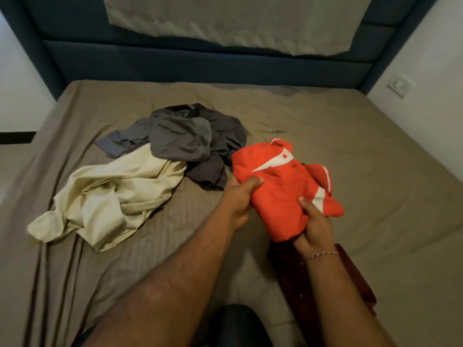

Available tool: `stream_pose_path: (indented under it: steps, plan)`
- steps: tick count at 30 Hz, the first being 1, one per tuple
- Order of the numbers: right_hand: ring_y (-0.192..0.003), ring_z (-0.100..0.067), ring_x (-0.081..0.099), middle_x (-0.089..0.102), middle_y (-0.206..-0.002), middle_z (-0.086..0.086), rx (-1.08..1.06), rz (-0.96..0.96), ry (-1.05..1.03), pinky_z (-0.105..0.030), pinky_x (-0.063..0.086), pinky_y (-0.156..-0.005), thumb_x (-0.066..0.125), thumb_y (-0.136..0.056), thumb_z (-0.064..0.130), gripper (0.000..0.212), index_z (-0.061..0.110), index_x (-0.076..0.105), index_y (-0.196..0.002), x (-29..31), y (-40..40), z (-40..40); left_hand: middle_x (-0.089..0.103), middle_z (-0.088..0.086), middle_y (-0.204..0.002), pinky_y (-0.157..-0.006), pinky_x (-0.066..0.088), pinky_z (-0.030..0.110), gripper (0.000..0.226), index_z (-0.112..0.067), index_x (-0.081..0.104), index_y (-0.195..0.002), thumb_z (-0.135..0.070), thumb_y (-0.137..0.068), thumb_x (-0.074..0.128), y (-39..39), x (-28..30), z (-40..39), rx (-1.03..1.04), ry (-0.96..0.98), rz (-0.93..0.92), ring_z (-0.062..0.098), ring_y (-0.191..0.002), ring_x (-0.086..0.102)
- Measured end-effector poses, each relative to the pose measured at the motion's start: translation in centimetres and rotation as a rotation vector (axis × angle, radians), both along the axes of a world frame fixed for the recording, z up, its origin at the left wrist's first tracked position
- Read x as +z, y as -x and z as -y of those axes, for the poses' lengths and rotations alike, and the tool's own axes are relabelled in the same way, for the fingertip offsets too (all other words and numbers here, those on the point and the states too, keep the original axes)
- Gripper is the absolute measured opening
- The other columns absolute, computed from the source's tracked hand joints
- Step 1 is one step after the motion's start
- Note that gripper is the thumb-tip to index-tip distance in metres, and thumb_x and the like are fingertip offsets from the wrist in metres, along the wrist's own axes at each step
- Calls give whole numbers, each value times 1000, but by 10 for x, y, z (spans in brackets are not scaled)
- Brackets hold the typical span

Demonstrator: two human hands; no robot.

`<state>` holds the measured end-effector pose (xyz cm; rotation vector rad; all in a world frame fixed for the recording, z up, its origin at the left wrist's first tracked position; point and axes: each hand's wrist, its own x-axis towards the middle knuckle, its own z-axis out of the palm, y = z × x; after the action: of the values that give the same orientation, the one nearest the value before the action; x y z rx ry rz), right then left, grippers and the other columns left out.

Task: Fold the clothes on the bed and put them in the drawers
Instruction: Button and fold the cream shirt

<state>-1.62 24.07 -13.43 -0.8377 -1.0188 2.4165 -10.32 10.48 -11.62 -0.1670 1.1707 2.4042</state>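
A folded orange-red shirt (280, 189) with white trim is held just above the bed (375, 151), right of centre. My left hand (238, 199) grips its left edge, thumb on top. My right hand (314, 226) grips its near right corner, thumb on the cloth. A crumpled cream shirt (110, 199) lies on the left of the bed. Behind it sits a heap of grey clothes (185, 141). A dark maroon garment (350, 279) lies under my right forearm.
The bed wears a taupe sheet, wrinkled at the near left. A dark blue padded headboard (175, 61) stands at the back with a grey pillow (238, 18) leaning on it. A wall switch (400, 85) is on the right wall. A dark rounded object (240, 324) sits at the bottom centre.
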Motion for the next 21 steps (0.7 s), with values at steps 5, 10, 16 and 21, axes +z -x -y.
stream_pose_path:
  steps: [5,10,16,21]
  plan:
    - [-109,-29,68,68,-130,-17,-301,388,-215,-48,57,-91,71,-85,-5,50,8,62,-133,-8,31,-60,59,8,-86,-57,35,27,21,-24,56,-97,-4,-94,63,39,-11,-34,-116,395,2,16,-68,49]
    - [-131,-42,51,47,-148,-26,-270,939,-642,-49,42,-111,83,-78,15,87,5,37,-152,-52,29,-47,62,11,-87,-64,45,31,21,-15,61,-114,-11,-93,65,40,-75,10,-144,615,101,22,-71,58]
    - [-138,-39,42,44,-151,-22,296,658,-1159,-43,33,-116,83,-75,11,83,3,45,-149,-90,53,87,72,11,-112,-90,54,32,24,-15,69,-114,-19,-91,68,21,-122,123,-132,1116,10,29,-102,68]
    - [-139,-32,43,39,-154,-13,813,465,-1211,-39,34,-119,79,-80,19,79,12,44,-151,-102,69,198,74,6,-110,-94,54,36,32,-17,72,-118,-20,-87,67,3,-118,218,29,1368,-160,26,-101,70]
